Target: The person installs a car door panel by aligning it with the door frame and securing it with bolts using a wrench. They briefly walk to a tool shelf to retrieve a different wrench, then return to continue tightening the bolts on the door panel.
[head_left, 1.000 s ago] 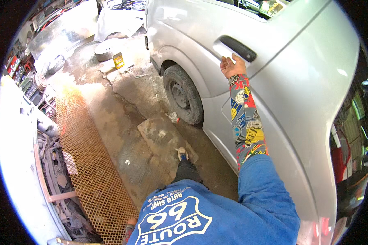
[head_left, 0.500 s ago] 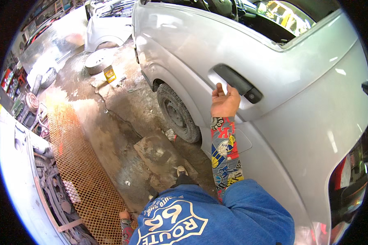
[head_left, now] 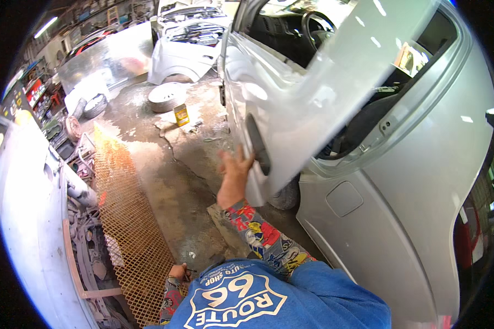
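Note:
The silver car door [head_left: 307, 104] stands swung outward from the body, its black handle [head_left: 258, 143] facing me. My right hand [head_left: 236, 178], in a patterned sleeve, is at the handle's near edge. Its fingers are spread and slightly blurred; whether they touch the handle I cannot tell. Low by my left side, my left hand [head_left: 178, 271] is closed, with a small dark thing showing at its fingers that I cannot make out. Behind the door, the opening shows a dark seat [head_left: 370, 118] and a steering wheel [head_left: 317, 27].
A rusty metal mesh [head_left: 129, 219] lies on the floor at left, beside a pale car body part [head_left: 27, 219]. Farther off are a loose wheel [head_left: 164, 97], a yellow can [head_left: 181, 115] and a white fender [head_left: 181, 60]. A fuel flap [head_left: 344, 198] is on the rear panel.
The door has gone from closed to partly open, swinging toward me and leftward. My right hand has moved left and down along with the handle. My left hand stays low.

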Motion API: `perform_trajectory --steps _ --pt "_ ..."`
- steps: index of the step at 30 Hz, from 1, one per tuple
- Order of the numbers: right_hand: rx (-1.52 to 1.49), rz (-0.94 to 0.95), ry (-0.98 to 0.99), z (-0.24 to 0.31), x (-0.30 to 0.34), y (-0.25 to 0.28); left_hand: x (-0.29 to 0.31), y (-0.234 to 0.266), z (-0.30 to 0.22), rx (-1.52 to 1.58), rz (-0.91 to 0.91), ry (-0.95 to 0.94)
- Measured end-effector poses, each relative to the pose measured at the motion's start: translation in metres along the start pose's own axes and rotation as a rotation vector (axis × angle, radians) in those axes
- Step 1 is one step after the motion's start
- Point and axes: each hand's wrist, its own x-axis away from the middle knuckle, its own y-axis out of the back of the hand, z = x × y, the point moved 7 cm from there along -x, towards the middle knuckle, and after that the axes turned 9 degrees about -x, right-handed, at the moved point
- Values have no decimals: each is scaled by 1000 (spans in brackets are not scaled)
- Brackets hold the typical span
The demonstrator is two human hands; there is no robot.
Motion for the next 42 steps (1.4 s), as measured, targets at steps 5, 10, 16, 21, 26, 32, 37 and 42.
perform_trajectory --steps 5,10,16,21,26,32,37,42 --pt "155 967 -616 -57 121 -114 16 13 1 -32 -32 50" --pt "69 1782 -752 -27 176 -119 40 4 21 54 -30 50" --pt "84 1450 -766 -67 70 -87 46 -14 -10 277 72 24" --pt "111 1147 -865 -123 -58 -10 2 -26 -121 372 31 -56" --pt "297 1017 -888 -154 -181 63 -45 -55 -272 781 -44 -162" --pt "440 1211 -715 -179 -283 88 -53 -95 -432 373 -214 -399" --pt "678 1392 39 -212 -359 -15 -41 -104 -473 241 -321 -414" --pt "870 1448 617 -268 -378 -183 -17 -48 -488 480 -493 -479"
